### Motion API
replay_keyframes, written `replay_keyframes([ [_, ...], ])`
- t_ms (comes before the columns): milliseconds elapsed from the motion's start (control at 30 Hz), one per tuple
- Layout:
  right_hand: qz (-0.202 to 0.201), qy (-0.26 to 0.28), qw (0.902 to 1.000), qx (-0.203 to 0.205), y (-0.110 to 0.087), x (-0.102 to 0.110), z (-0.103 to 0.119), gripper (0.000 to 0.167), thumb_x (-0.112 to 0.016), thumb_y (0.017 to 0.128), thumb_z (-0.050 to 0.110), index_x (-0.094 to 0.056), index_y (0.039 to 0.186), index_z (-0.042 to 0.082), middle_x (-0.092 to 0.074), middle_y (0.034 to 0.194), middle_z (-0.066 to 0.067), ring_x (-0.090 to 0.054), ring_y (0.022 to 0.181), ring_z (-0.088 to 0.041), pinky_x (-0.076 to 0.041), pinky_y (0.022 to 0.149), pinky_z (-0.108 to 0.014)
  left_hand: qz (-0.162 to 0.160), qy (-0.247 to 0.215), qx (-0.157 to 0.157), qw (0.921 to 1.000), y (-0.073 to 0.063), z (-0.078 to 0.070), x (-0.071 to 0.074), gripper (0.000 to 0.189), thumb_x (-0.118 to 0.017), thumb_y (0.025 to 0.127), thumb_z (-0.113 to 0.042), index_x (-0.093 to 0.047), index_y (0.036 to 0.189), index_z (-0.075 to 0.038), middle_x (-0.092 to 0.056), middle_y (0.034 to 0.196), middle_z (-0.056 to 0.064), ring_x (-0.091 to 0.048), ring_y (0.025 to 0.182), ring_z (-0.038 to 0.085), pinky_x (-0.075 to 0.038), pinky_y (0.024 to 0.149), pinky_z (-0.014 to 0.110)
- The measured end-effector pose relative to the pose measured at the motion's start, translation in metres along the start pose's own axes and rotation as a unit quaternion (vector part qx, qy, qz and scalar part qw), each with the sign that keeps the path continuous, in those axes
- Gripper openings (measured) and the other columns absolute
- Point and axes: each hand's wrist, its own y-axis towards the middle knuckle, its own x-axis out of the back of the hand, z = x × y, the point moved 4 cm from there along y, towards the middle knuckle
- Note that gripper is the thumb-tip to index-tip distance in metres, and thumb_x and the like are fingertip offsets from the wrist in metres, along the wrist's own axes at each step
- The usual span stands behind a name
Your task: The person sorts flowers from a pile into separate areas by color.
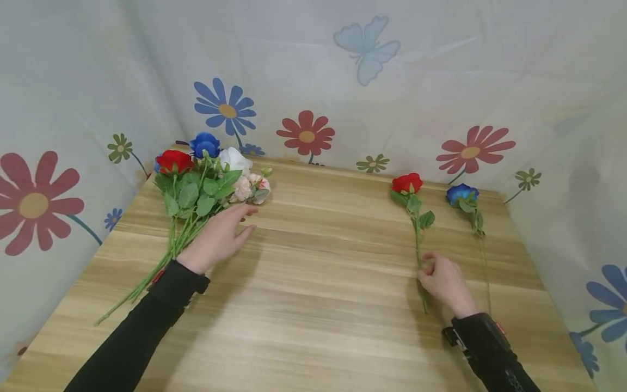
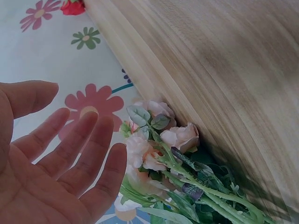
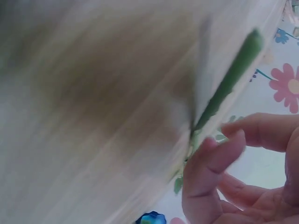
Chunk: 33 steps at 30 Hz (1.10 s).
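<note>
My left hand (image 1: pixel 217 237) reaches over the stems of a bunch of artificial flowers, its fingers loosely spread and holding nothing. The bunch has a red rose (image 1: pixel 174 161), a blue rose (image 1: pixel 204 145), a white flower (image 1: pixel 235 159) and pale pink flowers (image 2: pixel 180 137). At the right, my right hand (image 1: pixel 446 280) is beside the stem of a single red rose (image 1: pixel 407 183), fingers bent right at it. In the right wrist view the green stem (image 3: pixel 229 81) passes outside the bent fingers, not between thumb and finger. Farther right lies a single blue rose (image 1: pixel 462 194).
The flowers lie on a wood-grain table (image 1: pixel 313 305). A white curtain (image 1: pixel 294 54) printed with flowers and a butterfly stands behind the table and along both sides. The bunch's blooms lie near the table's back left corner.
</note>
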Motion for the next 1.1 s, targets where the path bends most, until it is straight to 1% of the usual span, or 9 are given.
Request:
replay_keyframes([
  [133, -0.057, 0.003, 0.9981, 0.023, -0.003, 0.004, 0.009, 0.041, -0.060, 0.088, 0.006, -0.058, 0.124, -0.013, -0.064, 0.083, -0.016, -0.064, 0.075, -0.027, -0.049, 0.065, -0.033, -0.013, 0.006, 0.001, 0.9999, -0.002, 0.001, 0.002, 0.040, -0.060, 0.102, -0.017, -0.055, 0.140, -0.004, -0.061, 0.137, 0.017, -0.061, 0.123, 0.036, -0.052, 0.100, 0.051],
  [233, -0.106, 0.022, 0.9932, 0.041, -0.004, 0.008, 0.020, 0.034, -0.059, 0.089, 0.005, -0.063, 0.119, -0.010, -0.066, 0.085, -0.016, -0.065, 0.077, -0.024, -0.049, 0.066, -0.028, -0.031, 0.015, -0.005, 0.9994, -0.004, 0.001, 0.005, 0.038, -0.060, 0.101, -0.015, -0.056, 0.137, -0.004, -0.062, 0.134, 0.018, -0.062, 0.120, 0.037, -0.053, 0.095, 0.051],
  [333, -0.143, 0.074, 0.9858, 0.049, -0.004, 0.011, 0.033, 0.028, -0.058, 0.091, 0.004, -0.065, 0.116, -0.007, -0.069, 0.091, -0.017, -0.063, 0.078, -0.017, -0.049, 0.065, -0.018, -0.058, 0.032, -0.014, 0.9977, -0.006, 0.000, 0.009, 0.034, -0.061, 0.100, -0.013, -0.058, 0.133, -0.004, -0.064, 0.128, 0.018, -0.065, 0.112, 0.036, -0.055, 0.087, 0.050],
  [400, -0.149, 0.124, 0.9800, 0.045, -0.003, 0.013, 0.042, 0.027, -0.057, 0.092, 0.004, -0.065, 0.117, -0.005, -0.068, 0.096, -0.017, -0.061, 0.080, -0.010, -0.049, 0.066, -0.013, -0.076, 0.046, -0.017, 0.9959, -0.007, -0.001, 0.012, 0.032, -0.061, 0.099, -0.012, -0.060, 0.131, -0.004, -0.066, 0.123, 0.018, -0.067, 0.106, 0.035, -0.055, 0.081, 0.048],
  [567, -0.126, 0.263, 0.9564, 0.024, 0.002, 0.014, 0.061, 0.027, -0.055, 0.098, 0.007, -0.060, 0.122, -0.005, -0.063, 0.103, -0.012, -0.062, 0.079, 0.002, -0.053, 0.069, -0.012, -0.108, 0.073, -0.018, 0.9912, -0.009, -0.001, 0.017, 0.032, -0.062, 0.097, -0.009, -0.061, 0.129, -0.004, -0.068, 0.115, 0.018, -0.066, 0.091, 0.034, -0.053, 0.070, 0.045],
  [767, -0.053, 0.395, 0.9173, -0.008, 0.006, 0.014, 0.079, 0.032, -0.054, 0.103, 0.014, -0.050, 0.129, -0.004, -0.062, 0.103, 0.004, -0.064, 0.088, -0.001, -0.056, 0.079, -0.016, -0.141, 0.115, -0.026, 0.9829, -0.010, 0.000, 0.024, 0.029, -0.063, 0.097, -0.008, -0.064, 0.125, -0.002, -0.069, 0.108, 0.019, -0.061, 0.078, 0.033, -0.047, 0.061, 0.042],
  [867, -0.020, 0.439, 0.8979, -0.017, 0.008, 0.010, 0.087, 0.032, -0.052, 0.104, 0.014, -0.047, 0.131, -0.003, -0.062, 0.101, 0.009, -0.063, 0.093, -0.004, -0.056, 0.082, -0.016, -0.149, 0.134, -0.021, 0.9794, -0.011, 0.003, 0.027, 0.029, -0.063, 0.097, -0.008, -0.065, 0.124, -0.001, -0.069, 0.109, 0.020, -0.064, 0.082, 0.037, -0.050, 0.063, 0.045],
  [1000, 0.003, 0.484, 0.8750, -0.020, 0.010, 0.004, 0.094, 0.030, -0.051, 0.105, 0.014, -0.047, 0.130, -0.002, -0.062, 0.100, 0.009, -0.063, 0.094, -0.005, -0.056, 0.084, -0.016, -0.144, 0.154, -0.008, 0.9775, -0.011, 0.008, 0.029, 0.030, -0.063, 0.097, -0.009, -0.065, 0.126, -0.001, -0.070, 0.111, 0.021, -0.066, 0.088, 0.040, -0.054, 0.066, 0.050],
  [1100, 0.011, 0.525, 0.8507, -0.027, 0.010, 0.001, 0.099, 0.024, -0.052, 0.105, 0.013, -0.048, 0.125, 0.001, -0.061, 0.099, 0.007, -0.062, 0.093, -0.006, -0.055, 0.085, -0.017, -0.134, 0.161, 0.000, 0.9778, -0.011, 0.011, 0.030, 0.031, -0.063, 0.096, -0.010, -0.064, 0.125, 0.000, -0.069, 0.111, 0.022, -0.067, 0.090, 0.041, -0.055, 0.068, 0.052],
])
